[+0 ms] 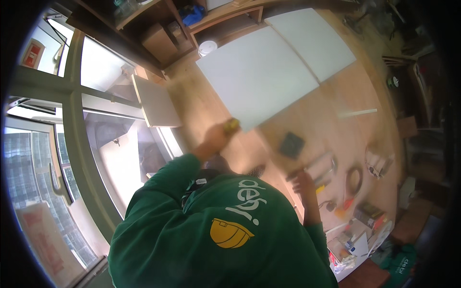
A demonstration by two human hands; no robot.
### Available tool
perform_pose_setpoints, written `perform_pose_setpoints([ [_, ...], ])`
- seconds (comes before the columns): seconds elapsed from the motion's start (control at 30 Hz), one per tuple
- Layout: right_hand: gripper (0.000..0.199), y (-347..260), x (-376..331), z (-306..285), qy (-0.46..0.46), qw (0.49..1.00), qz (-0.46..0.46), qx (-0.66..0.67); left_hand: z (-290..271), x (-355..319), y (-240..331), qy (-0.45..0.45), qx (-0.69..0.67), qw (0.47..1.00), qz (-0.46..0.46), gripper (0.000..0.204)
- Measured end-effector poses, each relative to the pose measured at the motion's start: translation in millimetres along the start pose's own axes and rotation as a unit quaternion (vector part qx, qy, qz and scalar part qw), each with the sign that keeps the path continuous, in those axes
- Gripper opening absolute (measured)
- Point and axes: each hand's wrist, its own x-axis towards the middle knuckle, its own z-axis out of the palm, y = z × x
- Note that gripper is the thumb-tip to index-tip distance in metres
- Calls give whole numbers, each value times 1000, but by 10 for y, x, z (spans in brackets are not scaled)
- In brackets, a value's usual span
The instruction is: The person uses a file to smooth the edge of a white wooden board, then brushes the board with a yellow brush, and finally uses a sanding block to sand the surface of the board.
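Observation:
My left hand (215,140) is closed around a small, blurred yellow-and-black thing (232,126), which looks like a tape measure. It is beside the near corner of a large white panel (259,72). My right hand (303,186) hovers lower on the right, with bent and slightly blurred fingers. A short dark thing (295,173) shows at its fingertips, too unclear to name. Just beyond that hand, a black square piece (291,145) lies on the wooden surface. Green sleeves cover both my arms.
A second white panel (314,41) adjoins the first. Loose tools, a dark ring-shaped thing (354,180) and a small box (370,212) lie at the right. A white strip (357,113) rests nearby. Windows stand left, with a board (156,102) leaning there; wooden shelving (161,43) is behind.

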Motion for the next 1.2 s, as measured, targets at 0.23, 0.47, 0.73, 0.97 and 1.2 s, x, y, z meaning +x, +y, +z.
perform_pose_setpoints([
  [0.23, 43, 763, -232, 774, 77, 957, 222, -172, -1465, 1634, -2165, 330, -170, 922, -109, 46],
  [0.47, 47, 1567, -822, 841, 56, 952, 128, -274, -1884, 2915, -2097, 262, -191, 943, 78, 44],
  [0.73, 41, -96, -603, 1837, 134, 942, 261, -164, -916, 2584, -2456, 79, -189, 930, 306, 53],
  [0.97, 38, -124, -514, 2177, 100, 951, 252, -152, -188, 1508, -1340, -208, -19, 833, 513, 49],
  [1.2, 39, -32, -757, 2179, 143, 936, 285, -151, -1349, 2834, -2324, 207, -180, 935, 225, 39],
])
